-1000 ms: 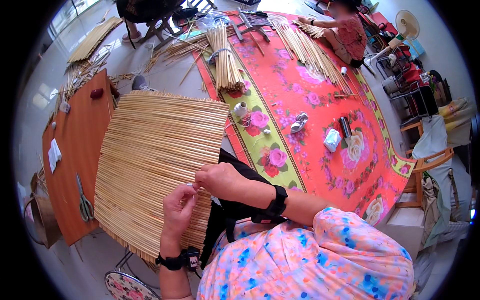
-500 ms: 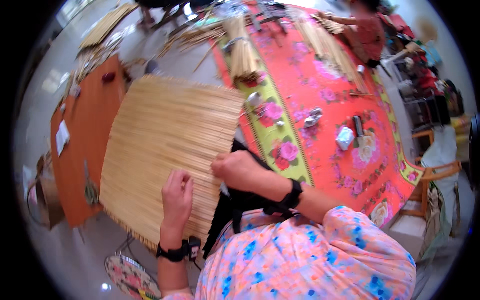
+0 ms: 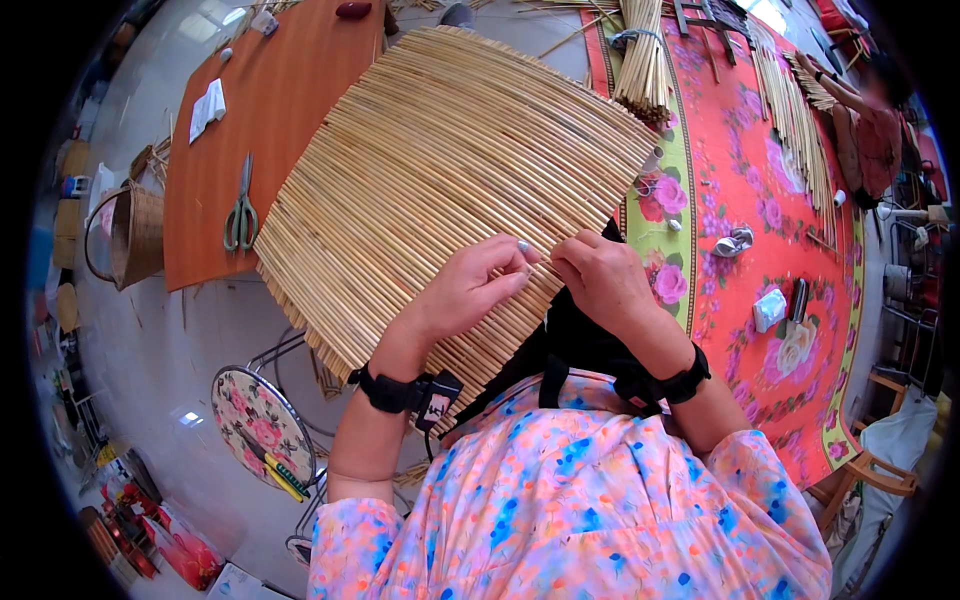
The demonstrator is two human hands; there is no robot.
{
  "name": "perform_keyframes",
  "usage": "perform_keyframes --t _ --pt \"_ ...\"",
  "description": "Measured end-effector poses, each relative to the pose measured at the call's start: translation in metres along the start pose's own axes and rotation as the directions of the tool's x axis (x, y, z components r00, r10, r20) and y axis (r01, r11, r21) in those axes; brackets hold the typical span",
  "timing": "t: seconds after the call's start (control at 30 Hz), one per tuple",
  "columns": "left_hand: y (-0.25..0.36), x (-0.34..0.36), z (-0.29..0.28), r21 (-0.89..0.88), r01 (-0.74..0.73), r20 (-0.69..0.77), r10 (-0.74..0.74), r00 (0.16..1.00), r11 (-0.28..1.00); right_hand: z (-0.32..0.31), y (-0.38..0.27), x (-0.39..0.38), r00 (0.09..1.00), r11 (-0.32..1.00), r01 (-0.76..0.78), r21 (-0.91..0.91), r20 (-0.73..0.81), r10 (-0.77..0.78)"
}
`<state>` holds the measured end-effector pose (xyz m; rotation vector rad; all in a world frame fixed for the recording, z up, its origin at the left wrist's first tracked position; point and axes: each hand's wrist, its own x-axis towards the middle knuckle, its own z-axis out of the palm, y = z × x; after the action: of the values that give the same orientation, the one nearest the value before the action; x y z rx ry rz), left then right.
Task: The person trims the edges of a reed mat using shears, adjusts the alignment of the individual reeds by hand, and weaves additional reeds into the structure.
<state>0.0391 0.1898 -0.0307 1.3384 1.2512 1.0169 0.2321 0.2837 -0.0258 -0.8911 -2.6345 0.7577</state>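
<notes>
Reckoning from the middle of the mat (image 3: 470, 170), a red floral sheet (image 3: 720, 400) spreads over the floor (image 3: 170, 370) from one to four o'clock. The mat, pale sticks set side by side, lies slantwise at the clock's centre, directly before the wearer. The brown worktop (image 3: 290, 110) stands at ten o'clock. Another person (image 3: 865, 150) is at three, beside loose sticks (image 3: 800, 120). A round stool (image 3: 250, 410) stands between seven and eight, a basket (image 3: 140, 235) at nine, and a tied bundle (image 3: 643, 75) at two, on the sheet. Of the hands, the left hand (image 3: 465, 290) is half-curled over the mat at six; the right hand (image 3: 605, 280), at four, has its fingertips drawn together by the mat's edge, just beside the left. Whether either grips anything, I cannot tell. Scissors (image 3: 242, 222) lie on the worktop at nine, blades toward twelve; a white packet (image 3: 769, 311) sits on the sheet at four.
</notes>
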Motion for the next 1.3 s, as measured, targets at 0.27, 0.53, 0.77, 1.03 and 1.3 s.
perform_keyframes --t 0.27,0.53,0.77,1.03,1.3 --pt "-0.010 0.013 0.009 -0.354 0.197 -0.011 -0.214 0.977 0.914 -0.002 0.000 0.003 1.000 1.000 0.029 -0.010 0.002 -0.029" --pt "-0.015 0.014 0.017 -0.109 0.182 -0.105 -0.193 0.976 0.977 -0.015 0.002 0.009 0.985 0.977 0.082 -0.199 0.168 -0.049" --pt "-0.012 0.011 0.024 -0.189 0.309 -0.139 -0.336 0.931 0.932 -0.021 0.004 0.001 0.983 0.991 0.075 -0.114 0.177 -0.054" --pt "-0.003 0.010 0.029 0.079 0.215 -0.241 -0.191 0.952 0.973 -0.018 -0.023 0.011 0.986 0.976 0.038 0.216 -0.164 -0.002" --pt "-0.015 0.003 0.025 -0.148 0.214 -0.141 -0.235 0.962 0.965 -0.004 -0.004 0.005 0.999 0.997 0.027 0.071 -0.026 -0.025"
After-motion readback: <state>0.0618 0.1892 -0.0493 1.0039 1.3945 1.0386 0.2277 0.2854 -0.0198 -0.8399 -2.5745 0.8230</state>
